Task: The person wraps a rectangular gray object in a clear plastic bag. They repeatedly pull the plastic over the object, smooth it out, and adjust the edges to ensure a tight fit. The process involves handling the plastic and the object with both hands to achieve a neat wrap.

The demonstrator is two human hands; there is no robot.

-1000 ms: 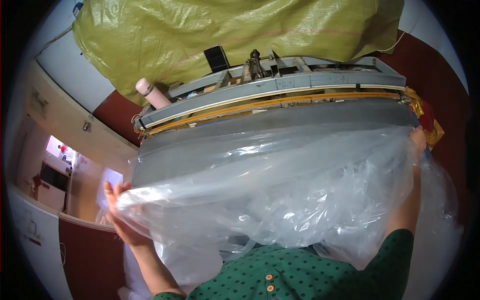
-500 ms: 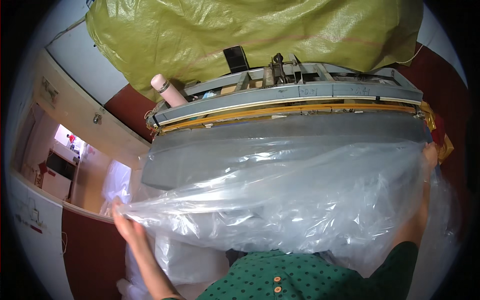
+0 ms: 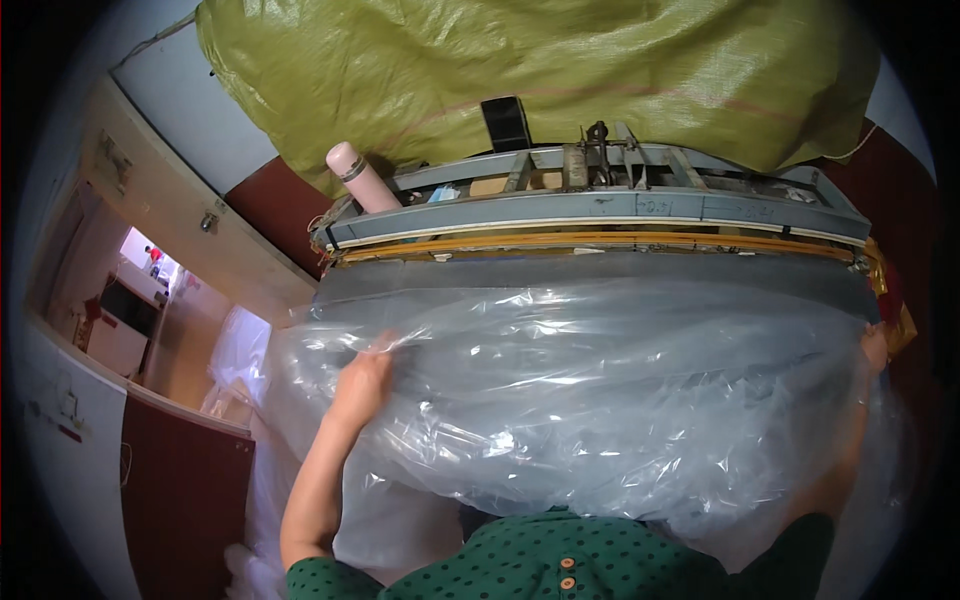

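A large, wrinkled sheet of clear plastic film (image 3: 600, 400) spreads across the grey bench top and sags toward my body. My left hand (image 3: 363, 385) is over the left part of the film, fingers curled in on it; the fingertips are a little blurred. Far to the right, my right hand (image 3: 874, 348) is closed on the film's right edge, beside the bench corner. Between the hands the film lies in loose, shiny folds. Part of the grey bench top (image 3: 600, 268) shows beyond its far edge.
A grey metal frame (image 3: 560, 208) with orange strips runs along the bench's far side. On it stand a pink bottle (image 3: 365, 180) and a dark phone (image 3: 506, 123). Behind hangs a yellow-green woven sheet (image 3: 600, 60). More plastic lies at left, by an open doorway (image 3: 150, 300).
My left hand has moved right and up from the film's left corner onto the film. The film's left side now lies wider and looser. My right hand stays at the right edge.
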